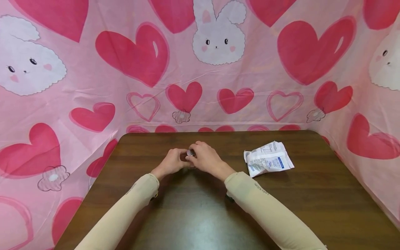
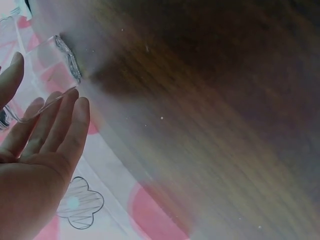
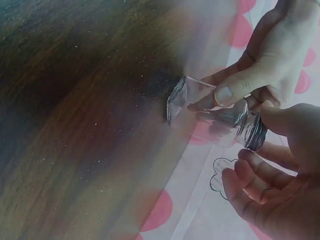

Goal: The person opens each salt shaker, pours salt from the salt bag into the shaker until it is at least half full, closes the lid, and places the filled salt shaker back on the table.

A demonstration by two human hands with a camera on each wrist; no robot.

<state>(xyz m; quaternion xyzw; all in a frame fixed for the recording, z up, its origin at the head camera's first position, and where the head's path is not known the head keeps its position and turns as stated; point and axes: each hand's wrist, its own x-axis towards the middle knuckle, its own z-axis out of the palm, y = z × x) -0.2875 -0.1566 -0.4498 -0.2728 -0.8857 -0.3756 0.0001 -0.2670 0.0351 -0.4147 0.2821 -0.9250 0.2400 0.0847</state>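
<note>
In the head view's middle, a small see-through jar (image 3: 225,133) stood between two hands, its smooth walls and thick, angular base catching the light; whether the base touched the wood, I could not tell. The left hand (image 1: 171,161) gripped its body, thumb on one side and fingers, fairly straight, on the other. The right hand (image 1: 207,158) pinched the round, greyish lid (image 3: 258,134) between thumb and forefinger, its other fingers bent nearby.

The table (image 1: 193,215) was dark, grained and glossy, with rounded far corners just beyond the hands. A crinkled white packet (image 1: 269,159) with jagged ends lay right of centre, well apart from the jar. Wood stretched between the cream sleeves (image 1: 120,208) to the lower edge. Creased pink cloth (image 1: 215,78), printed with hearts and rabbits, bounded the back and sides.
</note>
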